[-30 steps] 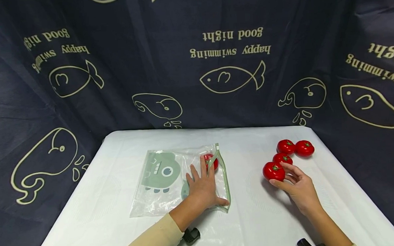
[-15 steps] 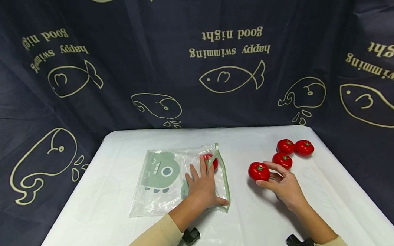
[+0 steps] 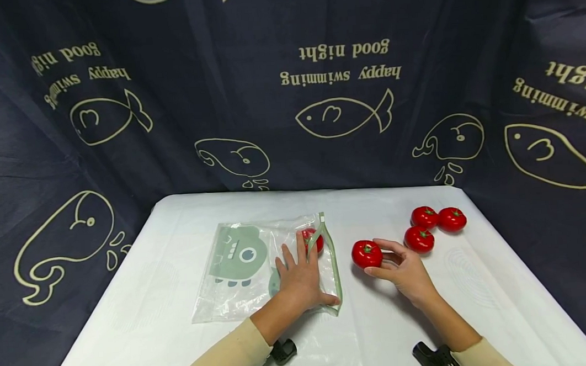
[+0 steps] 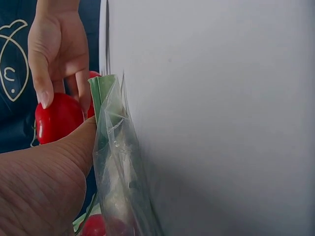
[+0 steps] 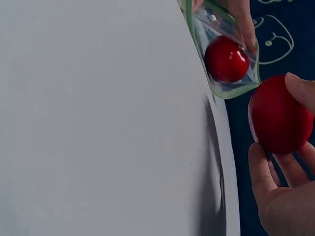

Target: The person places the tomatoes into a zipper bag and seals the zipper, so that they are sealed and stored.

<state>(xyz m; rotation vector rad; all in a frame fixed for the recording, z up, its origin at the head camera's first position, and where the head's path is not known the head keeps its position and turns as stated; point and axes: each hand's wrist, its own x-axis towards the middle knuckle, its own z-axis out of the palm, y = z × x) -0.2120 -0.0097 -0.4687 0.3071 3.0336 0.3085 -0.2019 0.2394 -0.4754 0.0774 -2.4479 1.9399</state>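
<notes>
In the head view a clear zip bag [image 3: 207, 306] with a green dinosaur print and green edge lies flat on the table. One red tomato [image 3: 317, 241] shows inside its mouth. My left hand [image 3: 300, 285] rests on the bag with fingers spread, thumb at the mouth's near corner. To the right of the bag, my right hand [image 3: 407, 274] holds another tomato [image 3: 366, 254] between thumb and fingers. The right wrist view shows this held tomato [image 5: 279, 115] close to the bag's gaping mouth, the tomato inside [image 5: 224, 61] visible past the green rim.
Three more tomatoes stand grouped at the table's back right: a front one [image 3: 418, 239], a back one [image 3: 424, 217] and a right one [image 3: 452, 219]. The white table [image 3: 144, 285] is backed by a dark curtain [image 3: 246, 58] with fish drawings.
My right hand has carried its tomato leftward, away from the other three and nearer to the bag's mouth. The left hand and the bag have stayed in place.
</notes>
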